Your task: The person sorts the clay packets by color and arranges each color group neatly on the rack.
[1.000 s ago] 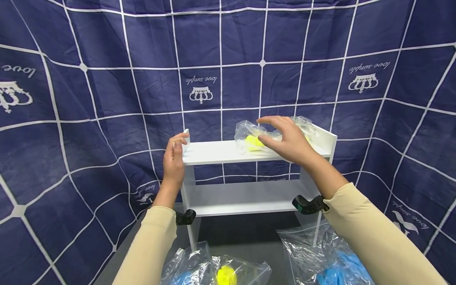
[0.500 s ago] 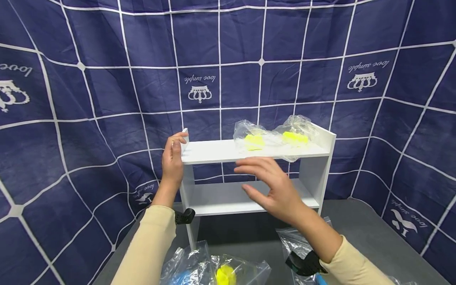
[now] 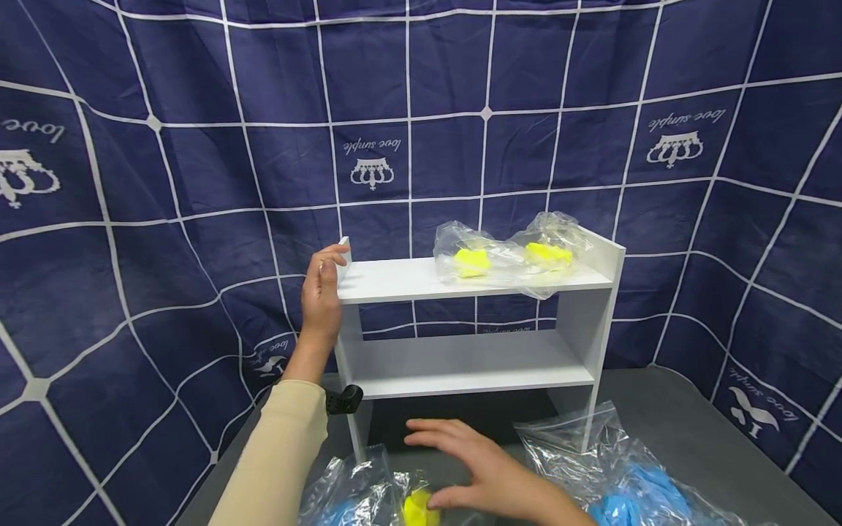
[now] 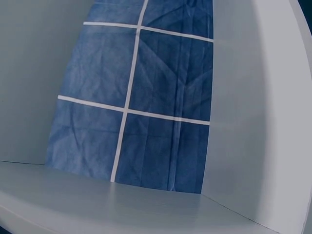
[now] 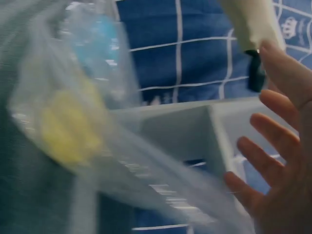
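Observation:
My left hand (image 3: 321, 299) grips the upper left side panel of a white two-tier shelf (image 3: 388, 281), its fingers over the panel's edge. The left wrist view shows the inside of the shelf (image 4: 243, 107) and not the hand. My right hand (image 3: 487, 471) is low in front of the shelf, fingers spread and holding nothing, by a clear plastic bag with a yellow bundle (image 3: 418, 508) inside. In the right wrist view the bag's yellow bundle (image 5: 70, 126) is blurred, left of the spread fingers (image 5: 265, 153).
Two clear bags with yellow bundles (image 3: 472, 263) lie on the shelf's top board, toward the right. On the dark grey table (image 3: 684, 402), a bag with blue contents (image 3: 647, 493) is at the right and another blue one (image 3: 338, 511) at the left. Dark blue gridded cloth (image 3: 447, 161) hangs behind.
My right hand has moved from the bags on the top board down and toward me, to the yellow bundle's bag on the table. My left hand has stayed at the side panel.

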